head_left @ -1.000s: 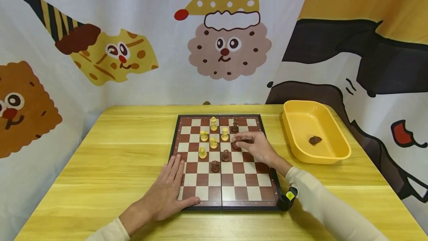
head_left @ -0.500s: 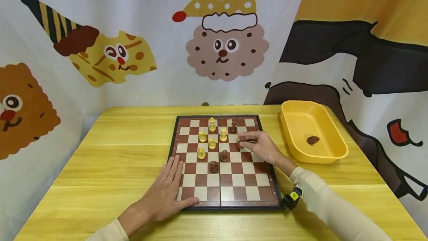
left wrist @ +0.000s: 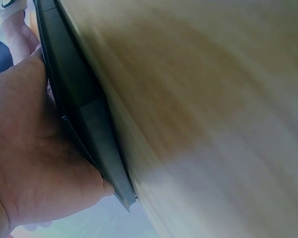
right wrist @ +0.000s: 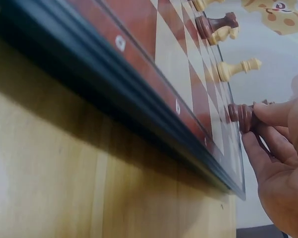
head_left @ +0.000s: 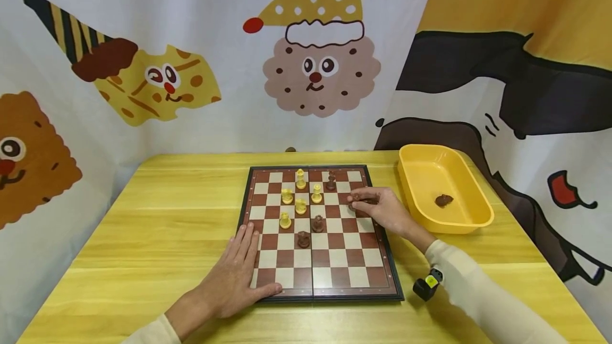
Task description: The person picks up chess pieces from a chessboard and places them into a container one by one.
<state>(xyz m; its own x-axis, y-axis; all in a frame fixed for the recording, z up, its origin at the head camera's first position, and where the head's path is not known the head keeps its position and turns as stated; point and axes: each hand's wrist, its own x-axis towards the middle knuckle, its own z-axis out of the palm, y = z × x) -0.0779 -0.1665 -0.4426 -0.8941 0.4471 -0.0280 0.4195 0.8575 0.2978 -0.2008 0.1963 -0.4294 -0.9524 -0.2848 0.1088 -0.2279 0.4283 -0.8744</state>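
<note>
Yellow tray holding brown object, chessboard beside, curtain behind

Indoor tabletop nook, home vs. studio unclear: curtain w/ cartoon cookie & cheese prints hung behind wood-look tbl; chessbd & yellow tub on top.

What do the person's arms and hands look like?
The left hand and right hand are bare, without gloves. The left sleeve and right sleeve are plain cream. A small black gadget with a yellow-green square sits by the right cuff.
</note>
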